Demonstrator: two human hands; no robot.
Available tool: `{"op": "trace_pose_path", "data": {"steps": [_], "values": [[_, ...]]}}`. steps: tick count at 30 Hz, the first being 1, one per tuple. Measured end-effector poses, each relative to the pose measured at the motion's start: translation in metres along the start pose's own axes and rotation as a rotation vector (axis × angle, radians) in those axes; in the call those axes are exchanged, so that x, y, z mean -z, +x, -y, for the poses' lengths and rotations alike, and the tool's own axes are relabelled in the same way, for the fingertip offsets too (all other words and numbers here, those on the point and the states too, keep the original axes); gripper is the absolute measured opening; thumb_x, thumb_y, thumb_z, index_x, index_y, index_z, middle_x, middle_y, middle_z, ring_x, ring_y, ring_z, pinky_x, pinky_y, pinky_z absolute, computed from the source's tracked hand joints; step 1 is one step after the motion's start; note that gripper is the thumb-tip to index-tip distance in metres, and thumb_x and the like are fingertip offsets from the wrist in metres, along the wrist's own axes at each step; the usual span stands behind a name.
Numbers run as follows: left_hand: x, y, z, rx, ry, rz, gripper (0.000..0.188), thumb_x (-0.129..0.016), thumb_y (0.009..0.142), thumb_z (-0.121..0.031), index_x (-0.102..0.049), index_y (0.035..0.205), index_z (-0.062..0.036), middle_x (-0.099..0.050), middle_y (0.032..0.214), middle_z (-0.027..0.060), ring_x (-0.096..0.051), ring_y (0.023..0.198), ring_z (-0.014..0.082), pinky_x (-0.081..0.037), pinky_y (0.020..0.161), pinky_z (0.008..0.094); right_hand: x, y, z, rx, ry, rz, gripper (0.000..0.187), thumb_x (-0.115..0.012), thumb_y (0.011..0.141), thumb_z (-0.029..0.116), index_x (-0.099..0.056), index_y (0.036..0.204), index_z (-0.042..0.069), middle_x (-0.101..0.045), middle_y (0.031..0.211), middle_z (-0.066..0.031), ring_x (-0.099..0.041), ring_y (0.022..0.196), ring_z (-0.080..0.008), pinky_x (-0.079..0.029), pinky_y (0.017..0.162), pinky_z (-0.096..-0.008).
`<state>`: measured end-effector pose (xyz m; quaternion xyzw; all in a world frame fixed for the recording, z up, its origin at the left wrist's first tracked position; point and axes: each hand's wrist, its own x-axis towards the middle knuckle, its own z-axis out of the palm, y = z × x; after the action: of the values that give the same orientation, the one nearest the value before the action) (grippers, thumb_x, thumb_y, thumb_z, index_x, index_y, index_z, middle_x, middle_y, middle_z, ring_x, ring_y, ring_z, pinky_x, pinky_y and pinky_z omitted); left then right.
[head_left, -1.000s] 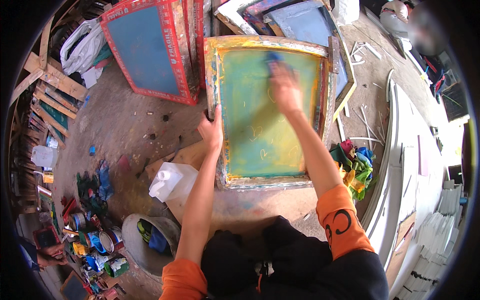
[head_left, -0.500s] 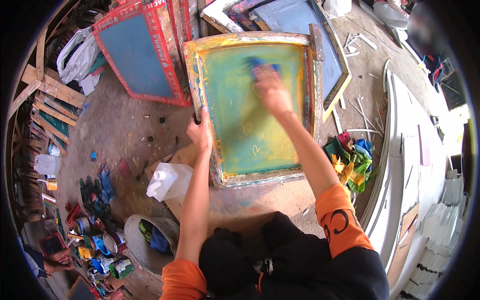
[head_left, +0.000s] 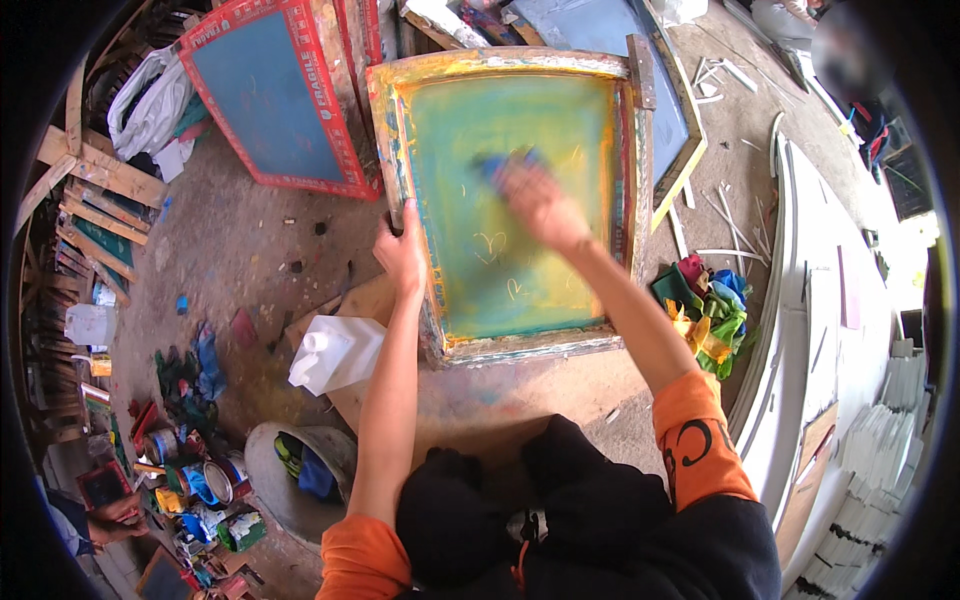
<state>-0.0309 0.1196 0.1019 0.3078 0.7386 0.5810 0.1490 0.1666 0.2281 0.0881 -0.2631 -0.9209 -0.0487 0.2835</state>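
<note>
A wood-framed printing screen (head_left: 530, 275) with green-yellow mesh and paint-smeared edges stands tilted before me. My left hand (head_left: 402, 252) grips its left side rail, thumb on the near face and fingers behind it. Pressed to the upper middle of the mesh is a blue cloth (head_left: 490, 166), blurred by motion, with my right hand (head_left: 543, 205) closed over it. Faint pale letter-like marks show on the mesh below that hand. By my left forearm stands a white plastic jug (head_left: 335, 352).
Red-taped screens (head_left: 268, 105) lean at the back left, another screen (head_left: 668, 120) behind mine. A pile of coloured rags (head_left: 712, 315) lies to the right, beside long white boards (head_left: 775, 330). A bucket (head_left: 290, 500) and paint cans (head_left: 215, 480) stand lower left; another person's hand (head_left: 118, 518) is beyond.
My right hand and the blue cloth have moved down and slightly left across the mesh. My left hand keeps its grip on the frame.
</note>
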Motion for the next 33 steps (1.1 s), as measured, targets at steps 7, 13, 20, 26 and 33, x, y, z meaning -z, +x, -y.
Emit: {"op": "trace_pose_path", "data": {"steps": [7,13,20,26,33], "values": [[-0.006,-0.003,-0.007,-0.030,0.006,-0.006,0.041,-0.058,0.083,-0.035,-0.059,0.091,0.0048,-0.063,0.074,0.0144,-0.060,0.067,0.0202,-0.045,0.065,0.0340,-0.006,0.010,-0.005,-0.324,-0.052,-0.191,0.042,-0.045,0.085,0.011,-0.043,0.126,0.003,-0.044,0.129,-0.0128,-0.033,0.124,-0.0334,-0.028,0.104,-0.0424],[-0.002,0.001,0.003,-0.051,-0.011,-0.028,0.041,-0.058,0.082,-0.035,-0.059,0.089,0.0052,-0.063,0.073,0.0150,-0.059,0.064,0.0211,-0.045,0.063,0.0345,0.005,-0.104,0.079,-0.201,0.180,0.228,0.045,-0.052,0.085,0.019,-0.042,0.128,0.012,-0.042,0.132,-0.0087,-0.030,0.128,-0.0235,-0.028,0.105,-0.0388],[-0.004,0.000,0.004,-0.073,0.030,-0.011,0.041,-0.060,0.081,-0.036,-0.058,0.088,0.0045,-0.063,0.073,0.0154,-0.060,0.066,0.0222,-0.045,0.063,0.0346,0.023,-0.018,-0.021,-0.529,-0.031,-0.154,0.042,-0.041,0.090,0.019,-0.039,0.130,0.007,-0.039,0.134,-0.0105,-0.028,0.128,-0.0280,-0.026,0.105,-0.0402],[-0.005,-0.003,0.002,-0.099,0.107,0.011,0.040,-0.064,0.078,-0.035,-0.060,0.088,0.0034,-0.064,0.080,0.0126,-0.060,0.071,0.0195,-0.045,0.067,0.0332,-0.003,-0.086,0.067,-0.404,0.116,0.040,0.044,-0.041,0.090,0.023,-0.037,0.131,0.009,-0.036,0.136,-0.0084,-0.023,0.131,-0.0254,-0.021,0.107,-0.0416],[-0.005,-0.002,0.003,-0.108,0.080,-0.016,0.034,-0.065,0.078,-0.030,-0.059,0.085,0.0028,-0.063,0.076,0.0140,-0.061,0.067,0.0227,-0.045,0.063,0.0344,0.020,-0.061,0.010,-0.502,0.128,0.049,0.045,-0.038,0.092,0.025,-0.033,0.133,0.010,-0.034,0.137,-0.0077,-0.025,0.130,-0.0257,-0.022,0.106,-0.0424]]}}
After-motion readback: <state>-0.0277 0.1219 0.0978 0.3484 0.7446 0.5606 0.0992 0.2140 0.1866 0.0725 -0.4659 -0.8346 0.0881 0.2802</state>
